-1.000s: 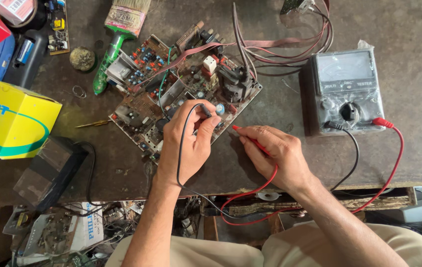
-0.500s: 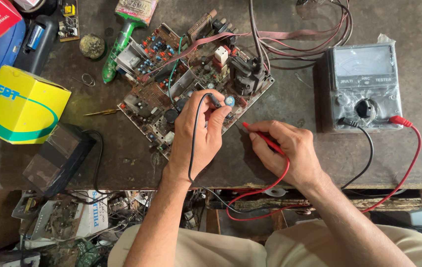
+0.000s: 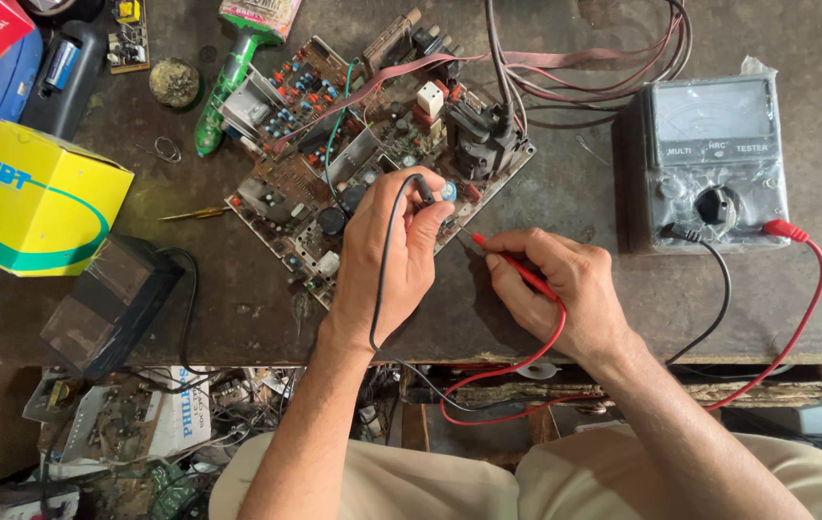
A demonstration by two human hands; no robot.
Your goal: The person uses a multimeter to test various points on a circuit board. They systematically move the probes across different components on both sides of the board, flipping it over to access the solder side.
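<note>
At frame centre we see the left hand (image 3: 387,255) arched over the circuit board (image 3: 353,144), fingers pinched together on the black probe (image 3: 423,188); its tip is hidden among components. To the right, the right hand (image 3: 560,289) lies low on the bench, fingers closed around the red probe (image 3: 512,265), aimed at the board's edge. Both leads run to the grey analogue meter (image 3: 709,159), upper right.

an electronics repair workshop: bare circuit board (image 3: 372,144), analog multimeter (image 3: 709,164), loose wires and parts cluttering a worn bench (image 3: 565,58).
</note>
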